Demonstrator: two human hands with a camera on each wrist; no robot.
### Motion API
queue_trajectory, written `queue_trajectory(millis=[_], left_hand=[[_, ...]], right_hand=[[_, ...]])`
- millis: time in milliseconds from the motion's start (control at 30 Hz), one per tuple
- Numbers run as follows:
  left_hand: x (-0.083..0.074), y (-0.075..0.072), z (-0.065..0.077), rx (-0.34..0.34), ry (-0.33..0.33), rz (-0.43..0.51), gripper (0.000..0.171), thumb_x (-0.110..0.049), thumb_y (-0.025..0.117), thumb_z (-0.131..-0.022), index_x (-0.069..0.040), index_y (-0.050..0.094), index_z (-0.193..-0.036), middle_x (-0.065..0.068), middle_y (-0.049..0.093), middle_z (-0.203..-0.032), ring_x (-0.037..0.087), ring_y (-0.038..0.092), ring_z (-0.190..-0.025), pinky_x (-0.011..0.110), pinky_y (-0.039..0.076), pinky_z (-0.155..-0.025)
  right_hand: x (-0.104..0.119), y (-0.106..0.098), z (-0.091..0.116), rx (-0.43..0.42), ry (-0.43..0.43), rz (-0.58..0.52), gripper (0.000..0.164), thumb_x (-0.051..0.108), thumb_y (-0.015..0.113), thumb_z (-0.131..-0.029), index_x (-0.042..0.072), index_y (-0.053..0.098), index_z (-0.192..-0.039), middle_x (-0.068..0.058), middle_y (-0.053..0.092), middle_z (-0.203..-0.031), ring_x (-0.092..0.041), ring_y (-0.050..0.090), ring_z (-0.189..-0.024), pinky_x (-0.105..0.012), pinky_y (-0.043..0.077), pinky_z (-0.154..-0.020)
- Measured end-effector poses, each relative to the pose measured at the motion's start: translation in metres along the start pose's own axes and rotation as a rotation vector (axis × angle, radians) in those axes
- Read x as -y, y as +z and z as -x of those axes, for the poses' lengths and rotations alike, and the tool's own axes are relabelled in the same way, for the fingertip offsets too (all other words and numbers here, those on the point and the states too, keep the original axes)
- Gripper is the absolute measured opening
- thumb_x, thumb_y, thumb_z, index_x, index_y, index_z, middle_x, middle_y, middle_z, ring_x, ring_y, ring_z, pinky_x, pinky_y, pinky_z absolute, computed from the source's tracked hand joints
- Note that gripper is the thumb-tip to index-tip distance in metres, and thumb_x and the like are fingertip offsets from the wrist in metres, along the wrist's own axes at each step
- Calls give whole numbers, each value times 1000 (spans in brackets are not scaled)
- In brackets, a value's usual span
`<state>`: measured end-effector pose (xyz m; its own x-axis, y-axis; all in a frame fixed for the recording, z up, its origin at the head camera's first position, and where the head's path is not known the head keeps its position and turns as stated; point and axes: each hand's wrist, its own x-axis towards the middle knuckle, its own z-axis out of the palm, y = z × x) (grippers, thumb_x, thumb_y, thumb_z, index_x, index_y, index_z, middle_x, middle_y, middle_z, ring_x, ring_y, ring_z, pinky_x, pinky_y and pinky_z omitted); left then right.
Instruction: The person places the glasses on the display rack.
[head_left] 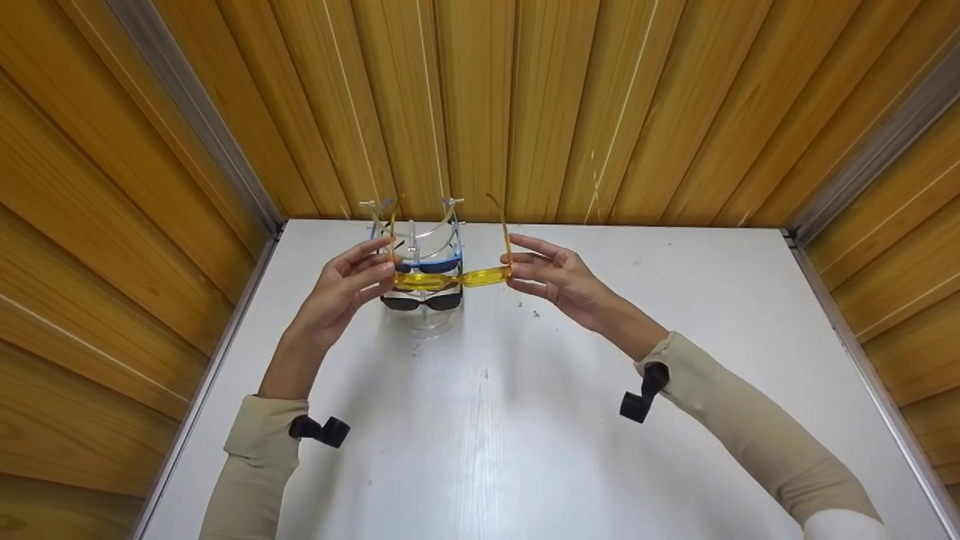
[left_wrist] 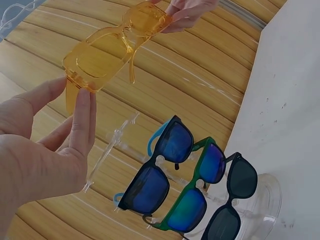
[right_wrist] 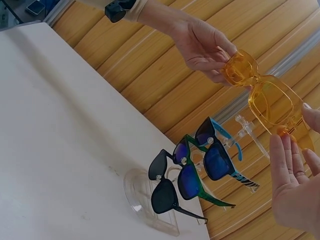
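Note:
A pair of yellow see-through glasses [head_left: 486, 277] is held level in the air, its temples unfolded and pointing away. My left hand [head_left: 339, 289] pinches it at the left hinge, and my right hand [head_left: 564, 281] pinches the right hinge. Just behind and below stands a clear display stand [head_left: 431, 330]. Three pairs of sunglasses sit on it, one above another: blue-lensed ones with blue temples [left_wrist: 159, 167] on top, a green-framed pair [left_wrist: 195, 187] in the middle, and black ones [head_left: 421, 301] lowest. The stand's upper bar [left_wrist: 112, 150] carries no glasses.
The stand rests on a white table [head_left: 480, 435] near its back edge. Yellow wood-grain panels [head_left: 480, 112] rise behind and on both sides. Dark objects, one like a phone [right_wrist: 35, 7], show beyond the table in the right wrist view.

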<state>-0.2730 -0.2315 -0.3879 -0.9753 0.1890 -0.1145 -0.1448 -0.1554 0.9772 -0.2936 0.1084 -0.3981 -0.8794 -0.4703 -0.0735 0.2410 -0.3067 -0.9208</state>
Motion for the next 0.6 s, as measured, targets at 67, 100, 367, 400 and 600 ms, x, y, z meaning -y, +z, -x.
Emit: queue_trajectory(millis=[67,100,367,400,600], left_hand=[[-1,-5,-2,-17,-4,-4,54,-8,67,-98,-9,49,-150,-6,69,-112,16,64,-115,27,58,-99],[-1,-8,-4,-23,-2,-6,55,-8,67,-98,-10,49,-150,-6,69,-112,16,64,-117,27,57,-100],[-5,-24,-21,-66,18,-30,55,-15,72,-96,-10,52,-148,-8,74,-112,11,67,-113,25,57,-100],[-5,-25,-24,-72,15,-30,55,-16,72,-96,-11,53,-148,-8,74,-113,11,67,-113,25,57,-100],[-2,-33,-34,-109,-6,-30,54,-21,73,-95,-12,55,-146,-9,74,-112,12,66,-115,31,51,-112]], right_hand=[[1,4,-6,-4,1,10,61,-4,62,-96,5,42,-154,-4,70,-120,-16,71,-111,-32,59,-99],[1,5,-9,-9,1,14,61,-4,62,-96,5,43,-153,-4,70,-120,-16,71,-111,-33,59,-99],[-3,13,-34,-64,1,17,54,0,65,-97,4,50,-148,-4,72,-120,-16,70,-111,-36,57,-104],[-4,13,-37,-70,0,13,53,1,64,-98,4,50,-148,-4,71,-120,-16,70,-111,-36,56,-104],[-14,13,-53,-90,1,-23,50,2,61,-100,1,48,-148,-4,69,-121,-16,70,-110,-36,55,-106]])
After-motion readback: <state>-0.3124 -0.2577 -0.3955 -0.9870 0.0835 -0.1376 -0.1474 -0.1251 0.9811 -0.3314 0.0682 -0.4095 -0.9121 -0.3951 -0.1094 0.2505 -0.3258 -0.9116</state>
